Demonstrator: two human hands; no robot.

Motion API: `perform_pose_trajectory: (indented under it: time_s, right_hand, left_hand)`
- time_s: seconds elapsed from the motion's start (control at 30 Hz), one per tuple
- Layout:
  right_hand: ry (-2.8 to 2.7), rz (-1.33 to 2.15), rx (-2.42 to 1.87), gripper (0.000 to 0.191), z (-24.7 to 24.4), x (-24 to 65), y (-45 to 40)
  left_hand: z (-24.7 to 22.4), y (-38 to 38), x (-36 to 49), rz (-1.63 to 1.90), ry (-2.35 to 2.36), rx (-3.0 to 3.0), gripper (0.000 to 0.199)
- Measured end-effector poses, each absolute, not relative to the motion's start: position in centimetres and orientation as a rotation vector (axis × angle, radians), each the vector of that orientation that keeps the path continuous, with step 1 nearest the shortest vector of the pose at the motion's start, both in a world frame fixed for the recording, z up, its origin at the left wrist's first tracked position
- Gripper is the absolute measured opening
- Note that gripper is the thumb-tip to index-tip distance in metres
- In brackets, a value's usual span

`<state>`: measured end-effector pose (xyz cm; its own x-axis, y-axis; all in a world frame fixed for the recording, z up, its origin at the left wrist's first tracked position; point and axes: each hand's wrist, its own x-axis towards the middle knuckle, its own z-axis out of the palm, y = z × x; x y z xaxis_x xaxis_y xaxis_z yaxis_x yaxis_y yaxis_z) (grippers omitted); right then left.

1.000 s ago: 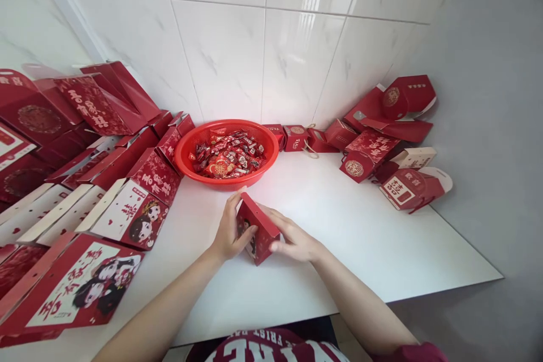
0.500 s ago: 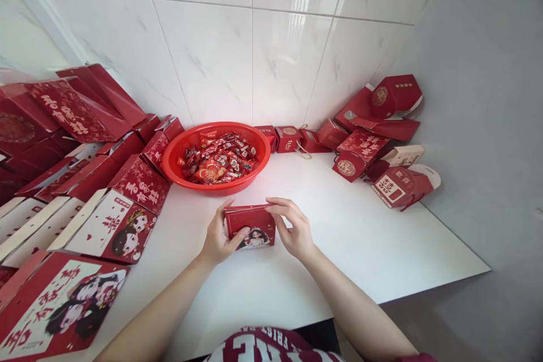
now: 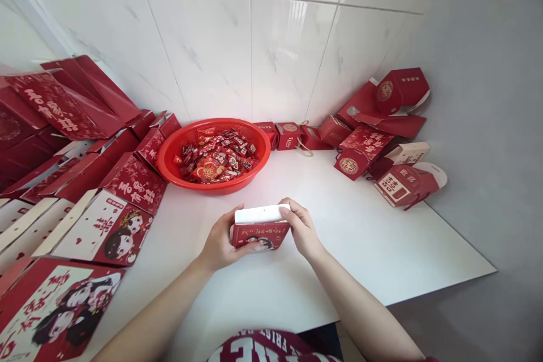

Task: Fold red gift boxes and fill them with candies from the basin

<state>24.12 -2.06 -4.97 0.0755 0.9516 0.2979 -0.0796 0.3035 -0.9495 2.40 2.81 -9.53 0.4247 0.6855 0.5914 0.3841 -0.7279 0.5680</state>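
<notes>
A small red gift box (image 3: pixel 271 233) with cartoon figures on its front is held upright above the white table (image 3: pixel 331 271). My left hand (image 3: pixel 220 240) grips its left side, thumb across the front. My right hand (image 3: pixel 300 229) is closed on the upper right corner, its thumb on the white flap (image 3: pixel 261 214) that shows along the top. The inside of the box is hidden. Beyond my hands sits a red plastic basket (image 3: pixel 214 188) filled with wrapped candies (image 3: pixel 220 158).
Many red and white gift boxes (image 3: pixel 136 189) stand in rows and stacks on the left. Small red boxes (image 3: pixel 288 136) line the tiled wall (image 3: pixel 195 56). Another pile of red boxes (image 3: pixel 367 144) lies at the right, near the grey wall (image 3: pixel 487 153).
The box has tilted and shifted slightly right, and its white top flap now faces up. My right thumb has come down onto that flap.
</notes>
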Motion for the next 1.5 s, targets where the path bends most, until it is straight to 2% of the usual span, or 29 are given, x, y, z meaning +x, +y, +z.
perform_pose_trajectory:
  time_s: [0.13,0.27,0.47,0.63,0.7,0.8,0.97,1.03,1.13,1.17,1.27,1.3,1.5]
  right_hand:
    - [-1.175,0.782,-0.911,0.005,-4.9,23.9,-2.5]
    - [-1.446,0.532,-0.908,0.017,-4.3,24.6,-2.7]
    - [-1.613,0.467,-0.923,0.028,-4.5,25.1,-2.1]
    - [-1.57,0.611,-0.917,0.007,-4.8,24.6,-2.1]
    - [-1.553,0.696,-0.893,0.006,-4.8,24.5,-2.2]
    - [-1.559,0.788,-0.84,0.007,-4.8,24.3,-2.2]
    - [-1.505,0.908,-0.855,0.007,-5.3,24.2,-2.0]
    - [-1.49,0.958,-0.862,0.009,-5.5,24.1,-2.0]
    - [-1.507,0.922,-0.923,0.012,-6.0,23.9,-1.9]
    - [-1.525,0.846,-0.958,0.019,-6.2,23.9,-1.9]
    - [-1.623,0.528,-0.995,0.056,-6.7,23.9,-1.8]
    - [-1.663,0.459,-0.989,0.061,-6.8,23.9,-1.7]
    - [-1.732,0.426,-1.009,0.052,-6.7,23.9,-1.6]
  left_hand:
    - [-9.3,2.9,2.8,1.496,0.723,2.578,0.105]
    - [-8.8,3.2,3.0,1.523,0.552,2.714,0.111]
    - [-9.0,3.2,2.8,1.564,0.674,2.659,0.1]
    - [-9.7,3.2,2.6,1.484,0.681,2.608,0.103]
    - [-9.7,3.1,2.6,1.423,0.646,2.516,0.103]
    - [-9.3,2.8,2.4,1.359,0.625,2.372,0.09]
    - [-9.0,2.5,2.1,1.362,0.629,2.287,0.052]
    - [-9.2,2.4,2.0,1.369,0.621,2.278,0.043]
    - [-9.6,2.2,2.1,1.386,0.607,2.261,0.051]
    - [-9.7,2.2,2.1,1.426,0.632,2.271,0.057]
    - [-9.6,2.2,2.0,1.541,0.722,2.397,0.07]
    - [-9.5,2.2,2.0,1.556,0.734,2.445,0.071]
    - [-9.2,2.3,1.7,1.535,0.833,2.5,0.069]
